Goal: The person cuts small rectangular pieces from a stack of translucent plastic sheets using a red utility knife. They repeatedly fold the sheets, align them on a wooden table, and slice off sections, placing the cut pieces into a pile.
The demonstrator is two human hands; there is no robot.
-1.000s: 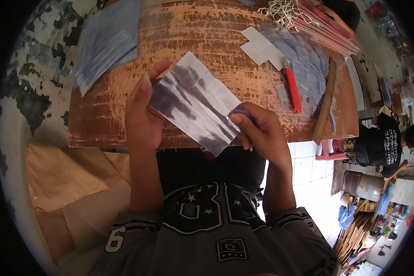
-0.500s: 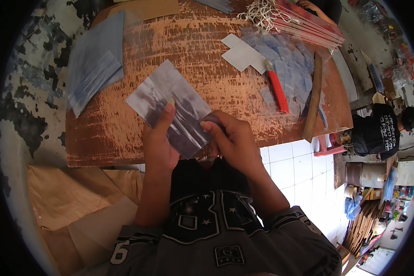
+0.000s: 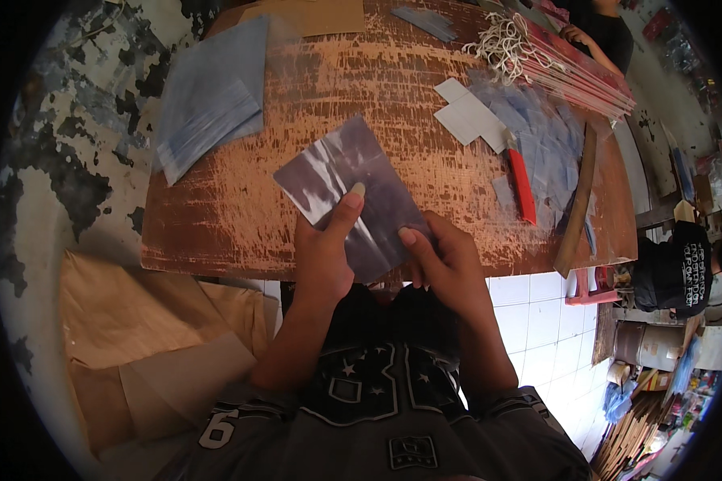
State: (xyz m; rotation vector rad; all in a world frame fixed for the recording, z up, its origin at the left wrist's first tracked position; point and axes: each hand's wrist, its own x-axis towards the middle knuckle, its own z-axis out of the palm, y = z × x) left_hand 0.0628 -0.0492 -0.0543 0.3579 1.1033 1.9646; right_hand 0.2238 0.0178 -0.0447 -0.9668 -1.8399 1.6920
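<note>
Between my hands, above the table's near edge, is a stack of clear, glossy plastic sheets (image 3: 369, 168), tilted and catching the light. My left hand (image 3: 329, 244) grips its left side, thumb pressed flat on top and the other fingers underneath. At the lower right corner my right hand (image 3: 449, 260) pinches the stack between thumb and fingers. Exactly how many sheets are in it I cannot tell. Nearest to my right hand on the table is a red-handled cutter (image 3: 521, 186), lying beside loose bluish plastic pieces (image 3: 529, 120).
The worn brown table (image 3: 217, 216) carries large bluish plastic sheets (image 3: 217, 88) at left, white cards (image 3: 469, 116), a wooden strip (image 3: 578, 208) and red bundles with white cords (image 3: 565, 64). Brown paper (image 3: 136, 313) lies at lower left. One person (image 3: 610, 40) sits far right, another (image 3: 674, 268) at right.
The whole view has shifted, so the table appears further right. The plastic stack has tilted a little and its glare has changed; both hands keep their hold.
</note>
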